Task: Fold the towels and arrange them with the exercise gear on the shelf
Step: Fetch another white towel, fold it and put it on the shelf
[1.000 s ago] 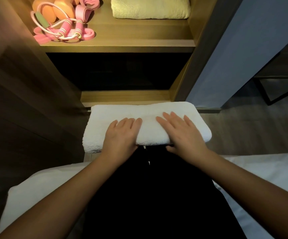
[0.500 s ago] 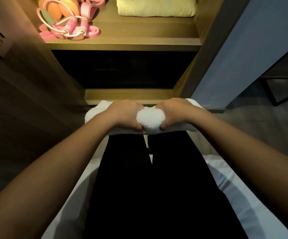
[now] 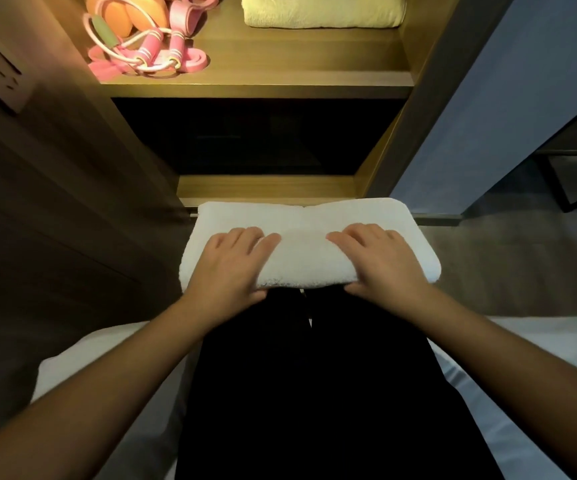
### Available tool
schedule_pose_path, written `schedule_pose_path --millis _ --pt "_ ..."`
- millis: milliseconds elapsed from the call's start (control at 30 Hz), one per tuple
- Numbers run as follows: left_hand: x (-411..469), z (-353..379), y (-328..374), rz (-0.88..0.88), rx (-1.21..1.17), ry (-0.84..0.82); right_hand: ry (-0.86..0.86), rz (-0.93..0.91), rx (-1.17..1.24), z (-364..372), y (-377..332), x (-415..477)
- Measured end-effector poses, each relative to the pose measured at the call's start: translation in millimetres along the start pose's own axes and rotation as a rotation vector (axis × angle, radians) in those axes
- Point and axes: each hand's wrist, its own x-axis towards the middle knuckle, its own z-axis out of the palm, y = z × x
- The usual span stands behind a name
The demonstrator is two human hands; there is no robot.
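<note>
Seated person, black trousers, facing a lit wooden shelf.

- Done, by the look of it: one pale yellow folded terry towel lies at the right rear of the shelf. A pink skipping rope with striped handles and rounded orange weights are heaped at the left. The two groups sit well apart, with bare board between them.
- In hand: a white terry towel folded into a thick oblong lies across the knees, below the shelf front.
- Left hand and right hand rest palm-down on its near half. The fingers lie fairly straight and close together, pressing on top. Thumbs sit at the near edge; cannot tell if they hook beneath.
- Judgement: the fold looks finished or is being smoothed. Left to do: lift the white towel onto the shelf, likely on or beside the yellow one. The gear pile looks loose and may want tidying.
</note>
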Motion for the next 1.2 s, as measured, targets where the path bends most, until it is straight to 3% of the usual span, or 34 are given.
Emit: schedule_pose_path --millis 67,167,433,600,700,800,1000,1200 --pt "-16 6 -3 -0.031 0.028 0.087 0.106 0.043 0.007 4 7 -20" --pt "-15 5 -4 -0.059 0.004 0.046 0.098 0.098 0.032 0 11 -28" --pt "42 -24 -42 -0.035 -0.167 -0.373 -0.214 0.063 -0.052 -37 29 20" --pt "77 -28 -60 -0.090 -0.445 -0.668 -0.443 0.085 0.205 -43 46 43" --pt "87 -31 -65 -0.177 -0.687 -0.793 -0.482 0.080 0.255 -43 51 48" --pt "82 -33 -58 -0.148 -0.599 -0.727 -0.457 0.121 0.272 -41 47 44" --pt "18 -13 -34 -0.106 -0.239 -0.227 -0.145 0.137 0.049 -17 32 2" --pt "-8 -3 -17 -0.080 -0.099 -0.013 0.007 0.176 0.159 -2 31 -31"
